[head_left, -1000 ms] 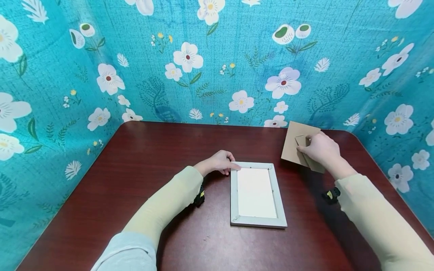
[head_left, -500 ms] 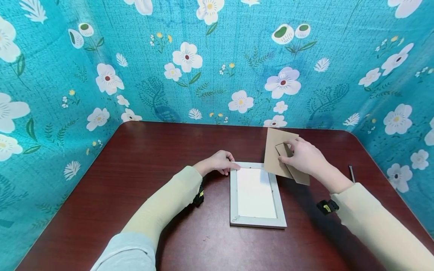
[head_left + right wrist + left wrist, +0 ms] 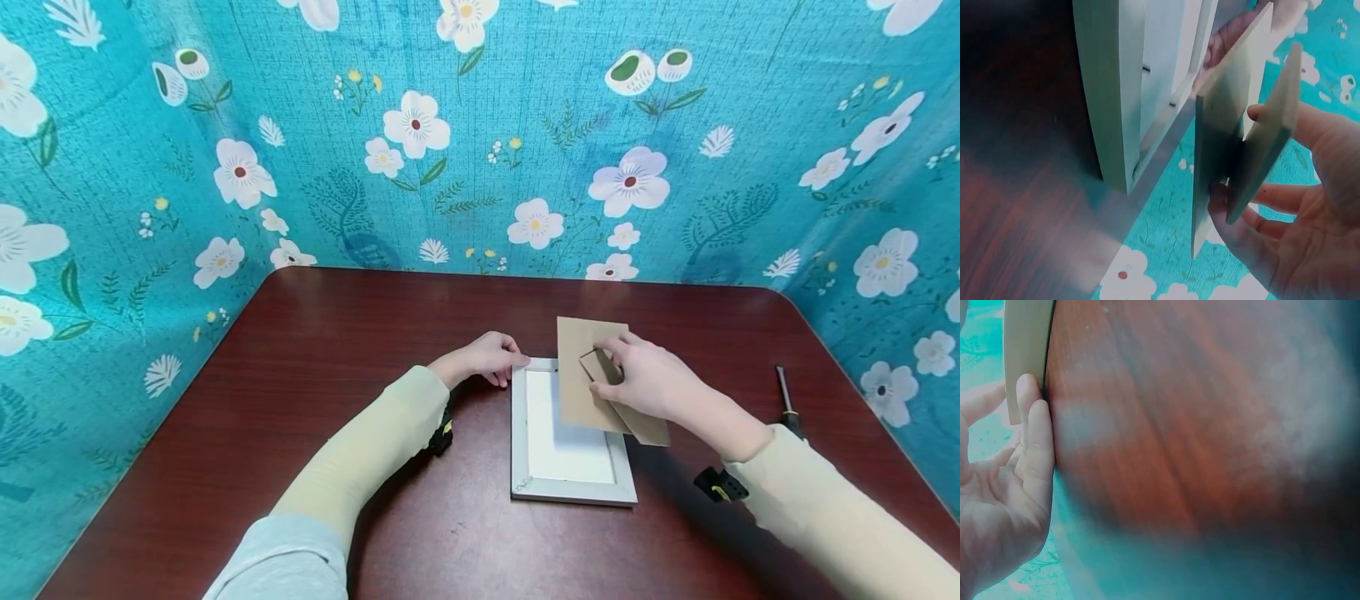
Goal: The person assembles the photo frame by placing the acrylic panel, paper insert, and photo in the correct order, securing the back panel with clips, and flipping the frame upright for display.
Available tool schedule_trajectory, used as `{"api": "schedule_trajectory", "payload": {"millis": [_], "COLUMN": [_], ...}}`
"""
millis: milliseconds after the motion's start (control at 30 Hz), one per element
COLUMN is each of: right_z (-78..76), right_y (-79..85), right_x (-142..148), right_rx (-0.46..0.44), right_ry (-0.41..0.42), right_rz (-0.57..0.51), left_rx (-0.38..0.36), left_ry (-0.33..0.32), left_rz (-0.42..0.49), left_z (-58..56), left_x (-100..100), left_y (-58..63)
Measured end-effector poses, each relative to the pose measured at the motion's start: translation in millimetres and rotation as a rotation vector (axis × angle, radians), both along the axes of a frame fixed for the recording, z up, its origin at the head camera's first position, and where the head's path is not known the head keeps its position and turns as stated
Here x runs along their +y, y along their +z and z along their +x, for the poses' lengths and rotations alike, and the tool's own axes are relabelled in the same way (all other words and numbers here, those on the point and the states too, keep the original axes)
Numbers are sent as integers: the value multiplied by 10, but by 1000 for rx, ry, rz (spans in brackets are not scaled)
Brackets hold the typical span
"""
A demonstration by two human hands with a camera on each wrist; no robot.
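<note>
Nearest, the left sleeve (image 3: 352,475) and the right sleeve (image 3: 840,508) reached in over the dark red-brown surface (image 3: 360,333), each with a small black wrist camera strapped below the cuff. Between them, near the middle of the surface, lay a pale picture frame (image 3: 573,492), flat, with a white sheet (image 3: 566,457) filling its opening. The right-hand close view showed small dark tabs (image 3: 1145,69) along the inside of its border.

Over the right and far part of the frame, a brown backing board (image 3: 576,387) was held up at a tilt, apart from the border in that same close view. Its hinged easel leg (image 3: 639,417) stood angled away from the panel, and the right hand (image 3: 654,379) pinched this leg between thumb and fingers. Farther left, the left hand (image 3: 491,357) pinched the frame's far left corner, thumb on top and fingers against the outer side.

To the right, just beyond the right cuff, a screwdriver (image 3: 784,392) lay with its shaft pointing away, its handle partly hidden by the sleeve. Along the far edge hung a turquoise floral cloth (image 3: 465,183).
</note>
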State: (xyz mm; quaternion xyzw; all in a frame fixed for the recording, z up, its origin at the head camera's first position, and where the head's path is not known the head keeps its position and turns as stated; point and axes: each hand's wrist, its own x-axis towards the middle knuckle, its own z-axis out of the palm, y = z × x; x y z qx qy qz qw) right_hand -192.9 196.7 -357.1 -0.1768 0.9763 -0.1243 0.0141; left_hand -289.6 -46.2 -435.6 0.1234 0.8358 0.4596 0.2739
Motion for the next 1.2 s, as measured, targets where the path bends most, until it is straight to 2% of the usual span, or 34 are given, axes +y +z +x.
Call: {"api": "schedule_trajectory", "payload": {"millis": [267,567,867,1200], "right_z": [121,217,251,253], "right_y": [-69,-166,-197,-237], "right_x": [-104,-197,-297,-362], "right_rx": [-41,-36,-40,-69], "right_ry": [50,129,143,137], "right_rz": [12,35,59,85], "left_rx": [-47,-52,-30,-52], "left_ry": [17,19,13,13], "left_rz": [48,51,40,58], "left_z": [-23,12,22,16], "left_x": [0,-18,7,5], "left_y": [-25,5,17,13]}}
